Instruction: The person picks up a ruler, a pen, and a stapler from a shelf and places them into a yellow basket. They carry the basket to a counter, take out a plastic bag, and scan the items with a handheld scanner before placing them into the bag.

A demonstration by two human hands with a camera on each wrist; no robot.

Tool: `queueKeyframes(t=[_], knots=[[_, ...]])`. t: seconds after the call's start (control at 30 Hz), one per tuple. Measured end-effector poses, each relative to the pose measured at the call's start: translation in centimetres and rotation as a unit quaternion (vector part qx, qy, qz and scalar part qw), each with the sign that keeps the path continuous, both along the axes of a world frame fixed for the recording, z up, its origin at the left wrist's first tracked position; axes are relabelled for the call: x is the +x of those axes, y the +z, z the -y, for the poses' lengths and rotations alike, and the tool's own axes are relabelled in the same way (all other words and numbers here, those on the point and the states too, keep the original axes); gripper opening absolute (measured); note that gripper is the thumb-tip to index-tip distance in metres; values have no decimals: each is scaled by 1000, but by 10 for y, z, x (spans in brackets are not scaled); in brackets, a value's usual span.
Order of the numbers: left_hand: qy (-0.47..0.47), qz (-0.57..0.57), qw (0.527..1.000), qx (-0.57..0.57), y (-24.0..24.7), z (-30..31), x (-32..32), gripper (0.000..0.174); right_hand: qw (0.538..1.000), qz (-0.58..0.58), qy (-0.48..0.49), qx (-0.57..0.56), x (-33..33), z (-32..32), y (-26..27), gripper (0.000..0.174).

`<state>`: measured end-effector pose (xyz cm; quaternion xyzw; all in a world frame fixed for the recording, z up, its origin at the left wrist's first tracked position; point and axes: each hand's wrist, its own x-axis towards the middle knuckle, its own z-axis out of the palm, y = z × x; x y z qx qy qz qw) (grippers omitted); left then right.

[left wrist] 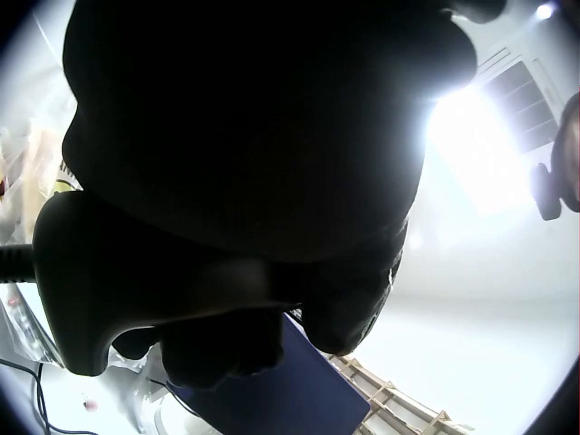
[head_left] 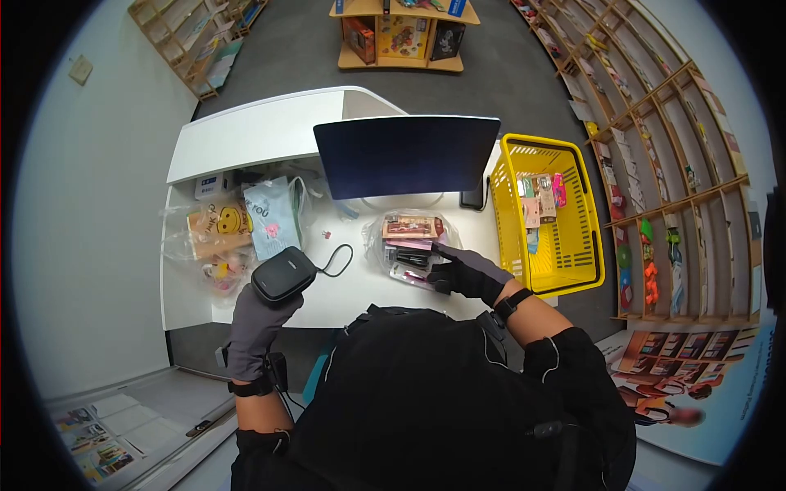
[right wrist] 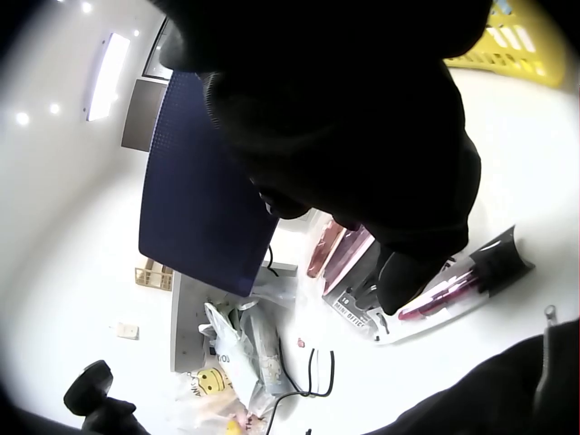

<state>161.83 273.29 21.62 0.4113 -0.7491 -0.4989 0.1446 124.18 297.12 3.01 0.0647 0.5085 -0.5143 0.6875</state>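
Note:
My gloved left hand [head_left: 260, 321] grips a black corded barcode scanner [head_left: 283, 275], raised over the counter's left front; its cable loops to the right. In the left wrist view, the scanner is a dark silhouette. My gloved right hand [head_left: 468, 277] reaches over a clear plastic bag [head_left: 375, 245] with several packaged goods. Its fingers are at a pack with black items [head_left: 413, 258]; I cannot tell whether they pinch it. A red-brown box [head_left: 411, 227] lies farther back in the bag. In the right wrist view, a fingertip overlaps a clear-and-white pack with a purple stick [right wrist: 444, 297].
Behind the bag stands a dark monitor [head_left: 407, 157]. A yellow basket [head_left: 550, 286] with several small packs stands at the right, near a black phone-like device [head_left: 472, 199]. Bagged goods, including a light-blue bag [head_left: 268, 214], fill the left side of the white counter [head_left: 246, 139].

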Motion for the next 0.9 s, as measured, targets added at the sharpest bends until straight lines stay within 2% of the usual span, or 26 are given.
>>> queueKeyframes(t=[0.1, 0.13, 0.2, 0.23, 0.27, 0.3, 0.33, 0.37, 0.47, 0.6, 0.77, 0.9], knots=[[-1, 26, 1000, 4, 7, 5, -7, 38, 1000, -6, 10, 0, -7, -3, -11, 45], [-1, 27, 1000, 5, 6, 6, -8, 38, 992, -118, 41, 6, -8, -4, 2, 47], [11, 37, 998, 41, 5, 8, -10, 38, 937, -335, 101, 17, -7, -8, 22, 51], [17, 41, 997, 59, 4, 8, -11, 38, 937, -334, 100, 17, -8, -11, 17, 51], [16, 43, 997, 60, 1, 8, -12, 38, 860, -473, 185, 38, -7, -17, 9, 53], [5, 44, 998, 48, -5, 9, -13, 35, 756, -597, 264, 57, -3, -19, 9, 54], [-6, 46, 998, 37, -8, 9, -16, 33, 626, -701, 334, 75, -1, -19, 10, 56], [-17, 48, 998, 25, -11, 9, -17, 31, 627, -699, 334, 75, 2, -17, 10, 56], [-36, 66, 997, 34, -14, 7, -21, 31, 613, -595, 508, 112, 18, -5, 8, 60], [-46, 62, 996, 45, -21, 8, -22, 31, 599, -615, 500, 110, 5, -15, -36, 58], [-10, 78, 993, 84, -19, 9, -20, 31, 580, -639, 498, 86, -5, -22, -49, 57], [-26, 92, 993, 68, -26, 15, -18, 31, 610, -652, 447, 57, 24, -16, 2, 47]])
